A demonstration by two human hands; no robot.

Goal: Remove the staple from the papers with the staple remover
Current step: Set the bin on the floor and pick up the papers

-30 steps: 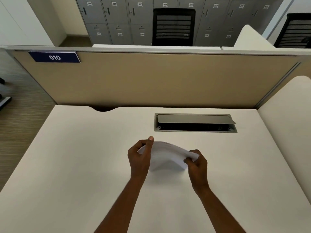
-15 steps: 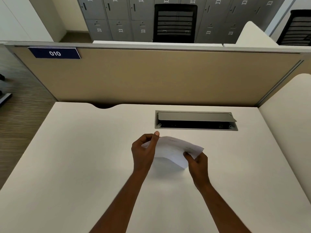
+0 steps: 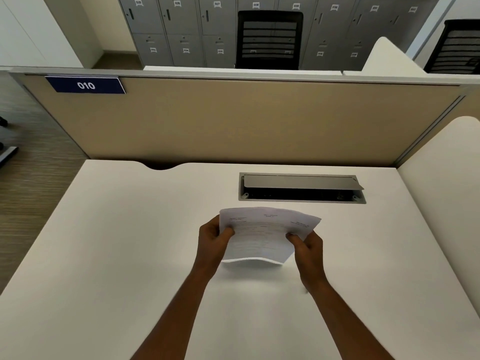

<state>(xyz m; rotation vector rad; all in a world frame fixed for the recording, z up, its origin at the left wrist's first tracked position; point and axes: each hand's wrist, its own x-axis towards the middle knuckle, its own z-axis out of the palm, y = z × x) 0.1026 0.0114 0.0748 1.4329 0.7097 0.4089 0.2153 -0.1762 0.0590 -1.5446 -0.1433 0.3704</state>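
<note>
Holding the papers point(image 3: 262, 235) between them, both hands keep the sheaf up over the middle of the white desk point(image 3: 117, 242), with the printed face tilted toward the camera. The left hand point(image 3: 211, 239) grips the left edge: its thumb point(image 3: 230, 232) presses down on the top sheet and the other fingers curl out of sight behind the paper. The right hand point(image 3: 307, 249) pinches the right edge in the same way, its thumb point(image 3: 293, 237) on the printed face and the remaining fingers tucked beneath. The sheets bow slightly between the two grips, and the near edge curls so that a pale band of the underside shows. Both forearms reach in from the bottom of the frame, bare and slightly blurred.

Just beyond the papers, set into the desk, a grey cable hatch point(image 3: 301, 188) stands with its flap raised over a dark slot. Behind it a beige partition point(image 3: 246, 120) closes the far side of the desk and carries a blue label point(image 3: 85, 85) reading 010 at its upper left. A white side screen point(image 3: 446, 178) borders the desk on the right. Over the partition stand grey numbered lockers point(image 3: 176, 29), a black mesh chair point(image 3: 268, 40) in front of them, and a second chair point(image 3: 457, 45) cut off by the right edge. Striped flooring point(image 3: 28, 162) shows at the left.

The lines of print are too faint and small to read, and the staple cannot be made out on the sheets.
</note>
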